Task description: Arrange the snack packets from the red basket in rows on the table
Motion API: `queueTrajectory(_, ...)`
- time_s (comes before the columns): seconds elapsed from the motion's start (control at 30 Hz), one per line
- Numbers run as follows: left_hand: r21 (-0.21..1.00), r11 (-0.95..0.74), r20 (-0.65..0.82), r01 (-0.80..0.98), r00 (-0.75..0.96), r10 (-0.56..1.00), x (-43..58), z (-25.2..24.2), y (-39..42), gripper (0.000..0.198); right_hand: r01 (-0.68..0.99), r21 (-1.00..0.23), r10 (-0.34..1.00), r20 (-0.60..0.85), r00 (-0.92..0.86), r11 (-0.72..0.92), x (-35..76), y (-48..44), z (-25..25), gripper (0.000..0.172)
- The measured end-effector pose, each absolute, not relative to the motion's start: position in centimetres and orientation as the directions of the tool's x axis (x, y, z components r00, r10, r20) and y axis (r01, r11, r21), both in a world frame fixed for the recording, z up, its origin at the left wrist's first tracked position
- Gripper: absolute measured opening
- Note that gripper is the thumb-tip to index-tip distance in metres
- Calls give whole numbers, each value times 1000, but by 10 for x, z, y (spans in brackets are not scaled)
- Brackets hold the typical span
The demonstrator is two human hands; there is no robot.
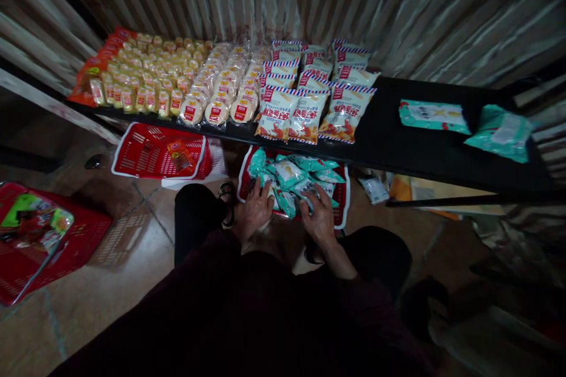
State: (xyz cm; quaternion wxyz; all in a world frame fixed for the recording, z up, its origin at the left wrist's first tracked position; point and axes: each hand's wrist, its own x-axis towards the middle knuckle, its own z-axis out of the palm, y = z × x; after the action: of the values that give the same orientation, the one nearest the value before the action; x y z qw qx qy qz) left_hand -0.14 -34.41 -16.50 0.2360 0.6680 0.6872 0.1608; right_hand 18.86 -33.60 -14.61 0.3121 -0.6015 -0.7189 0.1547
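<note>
Head view: the teal packets (289,174) lie heaped in the middle basket (346,194), which sits on the floor before the person, at the front edge of the black shelf (381,135). Left hand (256,211) at the near left of the heap, fingers spread and reaching onto the packets; whether it pinches one, cannot tell. Right hand (319,218) at the near right, fingers bent over a packet; firmness of hold not readable, underside hidden. Two more teal packs, a long pack (435,116) and a crumpled pack (502,134), lie on the shelf's right part. White bags (305,112) stand to their left in close rows, then round crackers (216,103) and yellow packs (148,79). Risks, as judged: the heap looks loose, so pulling a low packet could send upper ones sliding over the rim. Slick-looking film could slip from a light fingertip hold; a hard squeeze might crush the contents. Shelf edge overhangs close to the basket's far side; a hand lifted quickly there could knock it or tip the front white bags, which stand near the edge. Dim light makes misjudged reaches likelier.
</note>
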Motion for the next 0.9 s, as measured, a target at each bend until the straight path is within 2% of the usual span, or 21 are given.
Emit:
queueTrajectory(0.13, 609, -18, -128, 793, 121, 984, -16, -174, -338, 53, 758, -625, 965, 260, -21, 185, 191, -347, -141, 28)
queueTrajectory(0.23, 621, -28, -141, 783, 147, 979, -23, -177, -334, 51, 746, -644, 962, 273, 15, 171, 194, -352, -137, 27)
queueTrajectory(0.67, 593, -10, -127, 805, 105, 986, -17, -175, -335, 47, 716, -675, 952, 302, 49, 177, 204, -360, -133, 27)
queueTrajectory(0.9, 615, 8, -119, 789, 82, 989, -15, -170, -334, 47, 743, -650, 954, 295, 53, 160, 211, -359, -130, 28)
